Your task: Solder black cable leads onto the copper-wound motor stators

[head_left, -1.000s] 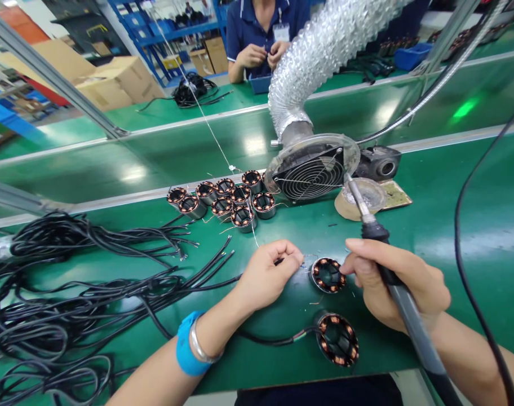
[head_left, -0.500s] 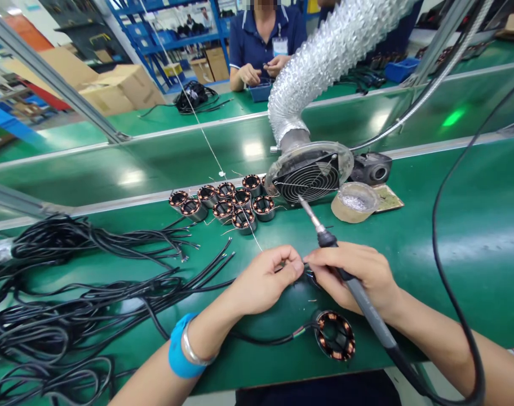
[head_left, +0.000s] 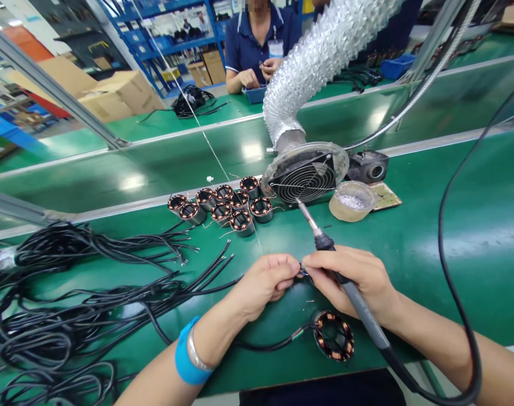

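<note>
My left hand (head_left: 267, 285), wearing a blue band (head_left: 190, 355) and a silver bangle at the wrist, is closed in a pinch on a black cable (head_left: 218, 288). The cable's thin end wires (head_left: 302, 272) show between both hands' fingertips. My right hand (head_left: 360, 276) grips a soldering iron (head_left: 362, 310), its tip pointing up and away towards the fan. The right thumb and index fingertips also meet at the wires; whether they pinch them is hidden. Below the hands lies a copper-wound motor stator (head_left: 346, 332) with a black cable (head_left: 269, 345) joined to it.
Several stators (head_left: 240, 223) stand upright beyond my hands. A fan (head_left: 305, 183) with a silver duct (head_left: 291, 96) stands behind the iron, beside a round solder tub (head_left: 352, 203). Black cables (head_left: 62, 293) are heaped at left. A co-worker (head_left: 259, 45) sits across the bench.
My left hand has turned slightly, its fingers curling closer around the cable end, and more of the wires shows between the hands. The right hand with the soldering iron has barely moved.
</note>
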`<state>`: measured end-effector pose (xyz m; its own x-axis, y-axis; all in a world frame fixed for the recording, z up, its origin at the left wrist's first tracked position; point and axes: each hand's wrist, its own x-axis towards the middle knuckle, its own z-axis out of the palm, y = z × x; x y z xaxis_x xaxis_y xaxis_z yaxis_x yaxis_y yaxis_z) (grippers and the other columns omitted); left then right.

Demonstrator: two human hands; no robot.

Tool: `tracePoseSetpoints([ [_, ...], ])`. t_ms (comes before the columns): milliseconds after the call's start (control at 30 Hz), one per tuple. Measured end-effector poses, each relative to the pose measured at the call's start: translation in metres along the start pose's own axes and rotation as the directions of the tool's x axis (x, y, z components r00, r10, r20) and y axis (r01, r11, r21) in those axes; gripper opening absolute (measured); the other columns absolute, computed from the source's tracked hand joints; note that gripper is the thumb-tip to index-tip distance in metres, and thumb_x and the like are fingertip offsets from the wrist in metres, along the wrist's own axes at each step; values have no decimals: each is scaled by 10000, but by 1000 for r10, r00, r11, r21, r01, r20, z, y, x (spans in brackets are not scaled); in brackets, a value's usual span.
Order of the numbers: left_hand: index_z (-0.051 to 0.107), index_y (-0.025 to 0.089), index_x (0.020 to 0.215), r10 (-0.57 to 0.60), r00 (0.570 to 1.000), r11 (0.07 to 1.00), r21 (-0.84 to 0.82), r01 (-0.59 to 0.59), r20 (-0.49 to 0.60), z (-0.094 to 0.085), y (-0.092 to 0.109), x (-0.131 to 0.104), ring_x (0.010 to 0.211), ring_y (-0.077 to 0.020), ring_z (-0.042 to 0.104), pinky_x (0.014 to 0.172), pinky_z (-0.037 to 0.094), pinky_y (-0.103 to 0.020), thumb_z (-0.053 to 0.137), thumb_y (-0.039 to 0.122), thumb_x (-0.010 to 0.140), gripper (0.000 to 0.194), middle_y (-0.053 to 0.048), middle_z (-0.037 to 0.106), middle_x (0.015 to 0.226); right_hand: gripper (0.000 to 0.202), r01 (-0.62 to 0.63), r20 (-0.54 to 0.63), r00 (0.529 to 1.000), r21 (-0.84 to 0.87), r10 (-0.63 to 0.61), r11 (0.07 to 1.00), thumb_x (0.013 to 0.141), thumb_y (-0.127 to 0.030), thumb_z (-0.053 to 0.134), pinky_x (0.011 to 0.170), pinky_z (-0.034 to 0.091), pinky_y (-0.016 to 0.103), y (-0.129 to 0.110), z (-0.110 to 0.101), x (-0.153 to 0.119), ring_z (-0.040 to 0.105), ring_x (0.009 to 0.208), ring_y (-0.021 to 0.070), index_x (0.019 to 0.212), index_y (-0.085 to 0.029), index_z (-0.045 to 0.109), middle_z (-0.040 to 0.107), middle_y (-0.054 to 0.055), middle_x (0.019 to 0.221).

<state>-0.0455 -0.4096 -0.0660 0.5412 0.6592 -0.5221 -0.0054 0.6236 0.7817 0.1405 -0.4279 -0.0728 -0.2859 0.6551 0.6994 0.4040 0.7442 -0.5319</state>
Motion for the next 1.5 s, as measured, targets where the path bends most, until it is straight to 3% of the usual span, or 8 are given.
tracePoseSetpoints([
  [233,479,181,664,63,990,998,-6,-65,-129,5,-5,-1,393,-28,124,398,67,-214,677,406,710,303,123,263,451,330,-314,116,946,72,304,947,809,-115,595,465,454,168,-4,0,-3,537,480,65,1116,-219,534,671,-54,767],
  [333,477,184,648,97,977,995,39,-91,-190,8,-5,-1,411,-38,124,409,80,-216,668,423,700,310,121,239,461,263,-283,86,957,53,278,958,829,-101,559,516,490,174,-1,-1,-4,589,542,79,1064,-219,552,648,-47,748],
  [567,496,186,618,214,943,957,248,-150,-254,9,-8,0,474,-70,211,475,190,-219,615,409,726,276,92,254,498,256,-7,109,994,-54,13,999,901,-84,513,684,549,260,9,-4,-6,675,739,141,1110,-206,593,717,20,899],
  [767,501,186,630,266,928,931,319,-177,-260,9,-11,1,493,-80,218,499,217,-223,550,362,774,233,85,271,525,270,-34,66,997,-65,38,997,897,-62,536,689,549,268,-4,-21,-1,682,729,137,1127,-177,616,727,17,891],
  [933,493,187,632,269,929,927,332,-177,-254,13,-11,1,493,-81,216,501,218,-224,552,366,787,244,87,271,524,397,-213,-90,972,52,217,976,916,-137,567,662,539,269,-16,-40,-12,659,762,139,1303,-227,585,703,14,915],
  [1100,487,189,644,282,925,917,356,-182,-255,13,-11,1,487,-77,194,498,220,-223,539,361,796,236,95,260,519,203,-310,-189,916,225,354,924,888,-197,577,509,451,303,-13,-45,-27,581,596,158,1022,-226,726,645,24,746],
  [1233,482,189,641,287,920,912,369,-178,-265,14,-10,2,483,-74,194,491,219,-221,544,365,785,236,97,272,515,144,-390,-161,875,325,457,862,864,-209,597,568,488,281,-10,-41,-30,610,621,144,951,-240,706,647,-3,768],
  [1500,496,186,655,295,920,901,395,-178,-258,16,-9,0,491,-78,208,486,219,-221,532,368,797,233,91,289,525,161,-340,-155,915,202,373,919,830,-149,583,563,469,255,-12,-40,-23,597,645,140,920,-237,685,679,-13,774],
])
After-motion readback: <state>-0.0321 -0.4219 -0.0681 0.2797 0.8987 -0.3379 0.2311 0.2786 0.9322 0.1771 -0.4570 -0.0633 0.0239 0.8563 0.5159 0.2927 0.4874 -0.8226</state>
